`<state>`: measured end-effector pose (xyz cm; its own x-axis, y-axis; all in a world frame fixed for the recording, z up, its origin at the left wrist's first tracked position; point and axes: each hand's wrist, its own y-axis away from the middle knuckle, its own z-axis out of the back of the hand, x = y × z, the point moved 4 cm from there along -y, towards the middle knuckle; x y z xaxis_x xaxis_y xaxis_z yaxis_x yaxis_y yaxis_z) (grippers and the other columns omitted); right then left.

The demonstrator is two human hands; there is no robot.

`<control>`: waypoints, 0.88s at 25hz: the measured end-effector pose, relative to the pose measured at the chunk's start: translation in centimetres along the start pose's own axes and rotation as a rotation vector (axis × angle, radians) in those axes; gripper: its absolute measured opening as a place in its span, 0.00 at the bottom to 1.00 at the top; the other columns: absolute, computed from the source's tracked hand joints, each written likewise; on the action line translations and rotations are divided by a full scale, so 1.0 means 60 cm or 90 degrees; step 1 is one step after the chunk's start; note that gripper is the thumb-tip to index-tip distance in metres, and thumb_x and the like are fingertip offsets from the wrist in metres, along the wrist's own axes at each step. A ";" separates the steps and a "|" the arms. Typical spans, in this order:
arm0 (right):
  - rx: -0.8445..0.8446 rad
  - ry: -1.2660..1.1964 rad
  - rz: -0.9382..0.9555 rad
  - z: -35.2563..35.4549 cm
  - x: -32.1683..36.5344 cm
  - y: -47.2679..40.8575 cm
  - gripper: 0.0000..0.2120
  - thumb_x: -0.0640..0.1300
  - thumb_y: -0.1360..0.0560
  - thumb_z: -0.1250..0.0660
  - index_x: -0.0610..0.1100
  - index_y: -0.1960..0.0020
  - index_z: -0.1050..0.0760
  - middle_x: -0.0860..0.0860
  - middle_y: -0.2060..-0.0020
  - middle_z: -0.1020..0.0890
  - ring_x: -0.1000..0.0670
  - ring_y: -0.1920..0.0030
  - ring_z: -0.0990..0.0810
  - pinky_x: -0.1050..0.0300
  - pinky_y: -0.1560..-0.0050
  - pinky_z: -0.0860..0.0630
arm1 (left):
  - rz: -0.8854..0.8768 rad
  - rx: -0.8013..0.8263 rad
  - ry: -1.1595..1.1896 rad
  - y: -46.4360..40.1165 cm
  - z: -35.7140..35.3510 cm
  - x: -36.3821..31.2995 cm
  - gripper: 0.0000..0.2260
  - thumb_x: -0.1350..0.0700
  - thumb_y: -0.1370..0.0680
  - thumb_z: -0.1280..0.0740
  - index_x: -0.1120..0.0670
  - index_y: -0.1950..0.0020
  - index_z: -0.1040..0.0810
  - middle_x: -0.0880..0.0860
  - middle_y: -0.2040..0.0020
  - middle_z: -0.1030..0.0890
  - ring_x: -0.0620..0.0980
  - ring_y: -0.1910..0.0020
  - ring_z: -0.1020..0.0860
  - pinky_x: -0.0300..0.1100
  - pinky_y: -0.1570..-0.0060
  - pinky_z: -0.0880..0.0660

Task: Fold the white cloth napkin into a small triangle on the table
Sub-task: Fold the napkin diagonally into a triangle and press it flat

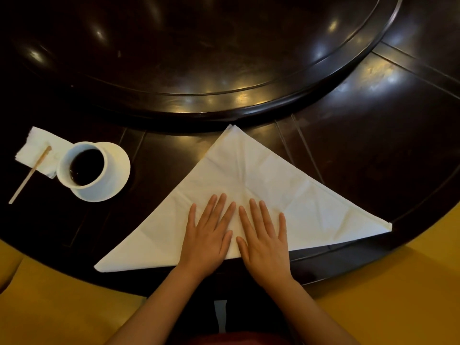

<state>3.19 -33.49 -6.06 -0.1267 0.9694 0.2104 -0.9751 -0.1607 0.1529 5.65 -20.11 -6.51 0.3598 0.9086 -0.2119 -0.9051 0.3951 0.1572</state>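
Both forearms enter from the bottom edge. Left hand (208, 235) and right hand (264, 239) flat, palms down, fingers spread wide, holding nothing, pressed side by side on the near middle of the white cloth napkin (251, 180); thumbs nearly touching. Napkin lying as one large triangle on the dark tabletop (368, 135): long edge nearest, running along the tabletop's near rim, left corner lower in frame than the right; apex pointing away, reaching the rim of the raised round centre section (199, 58). Crease lines visible from apex down toward the hands.

Further left, well apart from the napkin: white cup (83, 165) of dark liquid on a white saucer (117, 168). Just left of the cup, a paper napkin (32, 150) with a wooden stir stick (31, 174) lying diagonally across it. Yellow floor or seating either side, below the tabletop edge.
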 end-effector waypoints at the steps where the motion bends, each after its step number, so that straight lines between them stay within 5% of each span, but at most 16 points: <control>1: 0.009 -0.001 0.010 -0.003 -0.003 -0.002 0.29 0.59 0.22 0.53 0.48 0.24 0.50 0.47 0.24 0.48 0.46 0.25 0.53 0.38 0.30 0.53 | 0.008 0.004 -0.015 -0.001 -0.004 0.000 0.25 0.45 0.19 0.60 0.51 0.23 0.49 0.55 0.23 0.47 0.54 0.24 0.48 0.60 0.31 0.48; 5: 0.023 0.022 -0.015 0.000 -0.054 0.003 0.31 0.62 0.23 0.56 0.49 0.24 0.52 0.47 0.24 0.49 0.46 0.25 0.54 0.38 0.29 0.53 | 0.011 0.008 -0.036 -0.005 -0.007 0.003 0.26 0.45 0.20 0.53 0.50 0.23 0.48 0.54 0.23 0.47 0.53 0.24 0.49 0.58 0.30 0.50; 19: -0.020 0.080 -0.351 0.079 -0.341 0.037 0.38 0.68 0.26 0.63 0.46 0.24 0.54 0.49 0.26 0.57 0.50 0.26 0.60 0.37 0.28 0.57 | 0.018 0.016 -0.039 -0.004 -0.007 0.003 0.27 0.41 0.20 0.61 0.50 0.24 0.45 0.54 0.23 0.44 0.54 0.25 0.47 0.56 0.30 0.53; 22: -0.062 0.081 -0.194 0.094 -0.224 -0.007 0.31 0.61 0.24 0.56 0.47 0.25 0.51 0.47 0.26 0.51 0.47 0.25 0.55 0.39 0.30 0.60 | 0.030 0.002 -0.019 -0.006 -0.004 -0.002 0.27 0.41 0.20 0.62 0.50 0.24 0.45 0.55 0.24 0.43 0.53 0.25 0.47 0.56 0.31 0.53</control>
<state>6.33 -47.47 -3.53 0.1578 0.9864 0.0456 -0.9836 0.1529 0.0961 5.87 -20.41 -6.74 0.3235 0.9299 -0.1751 -0.9206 0.3521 0.1689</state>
